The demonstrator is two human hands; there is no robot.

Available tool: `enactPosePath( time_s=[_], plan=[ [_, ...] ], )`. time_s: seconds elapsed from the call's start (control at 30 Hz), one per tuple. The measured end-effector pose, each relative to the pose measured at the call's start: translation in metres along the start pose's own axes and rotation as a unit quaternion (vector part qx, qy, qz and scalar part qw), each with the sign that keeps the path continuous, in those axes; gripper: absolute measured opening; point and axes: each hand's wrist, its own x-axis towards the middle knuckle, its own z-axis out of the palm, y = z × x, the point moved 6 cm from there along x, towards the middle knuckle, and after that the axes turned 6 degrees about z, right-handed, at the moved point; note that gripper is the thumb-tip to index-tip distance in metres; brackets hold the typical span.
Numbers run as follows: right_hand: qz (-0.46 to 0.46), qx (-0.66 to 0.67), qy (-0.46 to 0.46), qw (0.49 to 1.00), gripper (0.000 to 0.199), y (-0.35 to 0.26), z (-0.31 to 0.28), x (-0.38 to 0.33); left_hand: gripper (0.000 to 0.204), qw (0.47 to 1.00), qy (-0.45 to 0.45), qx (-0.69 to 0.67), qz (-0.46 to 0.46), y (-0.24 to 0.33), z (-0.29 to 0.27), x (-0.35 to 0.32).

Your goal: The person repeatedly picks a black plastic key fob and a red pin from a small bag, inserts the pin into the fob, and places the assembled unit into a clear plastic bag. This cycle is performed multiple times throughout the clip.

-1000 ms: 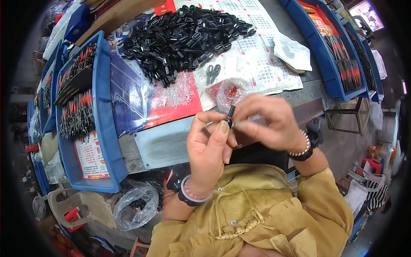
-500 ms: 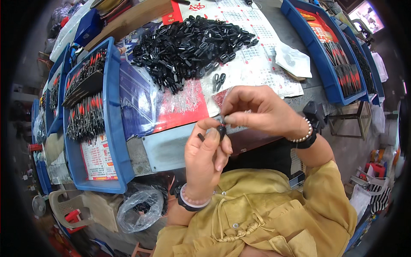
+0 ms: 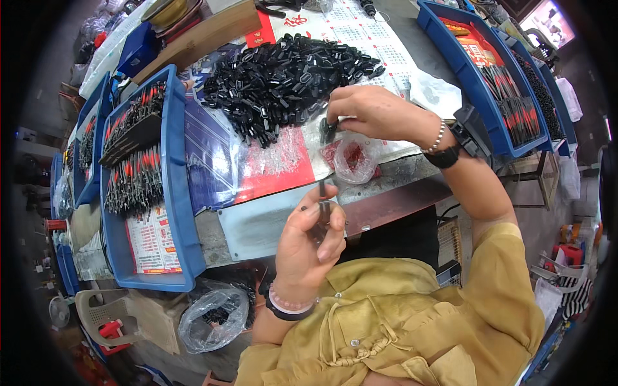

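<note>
My left hand (image 3: 308, 241) is raised above the near edge of the table, its fingers curled round a slim dark rod-like part (image 3: 322, 188). The rod's upper end sticks up past the fingertips; the rest is hidden or blurred in the grip. My right hand (image 3: 380, 114) reaches over the paper-covered table, fingertips pinched at small black oval pieces (image 3: 327, 132). How many of them it grips I cannot tell. Beyond that hand lies a large heap of black oval pieces (image 3: 283, 83), some with a light ring-shaped outline.
Below my right wrist sits a small clear plastic bag (image 3: 356, 166) with red bits. Blue trays (image 3: 182, 238) of black-and-red parts stand at the left, and another blue tray (image 3: 473, 87) at the right. A grey plate (image 3: 257, 228) lies at the near edge. A plastic bag (image 3: 212, 321) hangs below.
My right hand has left my left hand and moved away to the loose black pieces, uncovering the small clear bag. My left hand stays near its place, the rod now pointing up.
</note>
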Motion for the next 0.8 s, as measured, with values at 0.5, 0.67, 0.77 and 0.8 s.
enactPosePath(
  time_s=[0.5, 0.67, 0.77, 0.8],
  plan=[
    [0.163, 0.46, 0.061, 0.871, 0.022, -0.013, -0.027, -0.056, 0.022, 0.963, 0.092, 0.242, 0.078, -0.002, -0.005, 0.011],
    [0.258, 0.639, 0.045, 0.723, 0.012, -0.038, 0.016, -0.092, 0.03, 0.878, 0.052, 0.452, 0.148, -0.009, 0.01, 0.017],
    [0.265, 0.662, 0.085, 0.696, 0.007, -0.044, 0.033, -0.104, 0.025, 0.836, 0.034, 0.526, 0.154, -0.013, 0.014, 0.014],
    [0.253, 0.658, 0.106, 0.701, 0.008, -0.046, 0.037, -0.104, 0.025, 0.838, 0.039, 0.527, 0.139, -0.014, 0.011, 0.013]
  ],
)
